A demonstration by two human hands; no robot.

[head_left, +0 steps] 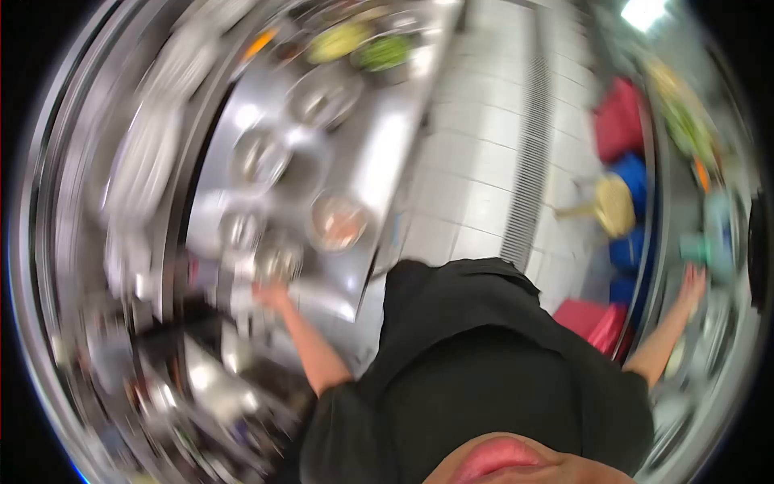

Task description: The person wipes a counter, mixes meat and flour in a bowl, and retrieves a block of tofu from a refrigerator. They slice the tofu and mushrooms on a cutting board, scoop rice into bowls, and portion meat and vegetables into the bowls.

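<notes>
Steel bowl (278, 260), shiny and smeared by blur, sits at ten o'clock, just beside my left hand (270, 295); I cannot tell how far those fingers are open, or whether they touch or grip it. At two o'clock my right hand (693, 286) is near a pale teal item (700, 248), its fingers too blurred to show their spread or any hold. Steel counter (347, 282) carries the bowl, with pinkish food (340, 221) beyond and chopped green food (385, 53) toward eleven. White tiles (468, 177) and a drain grate (528, 161) stretch toward twelve; a red container (619, 121) stands at one.
</notes>
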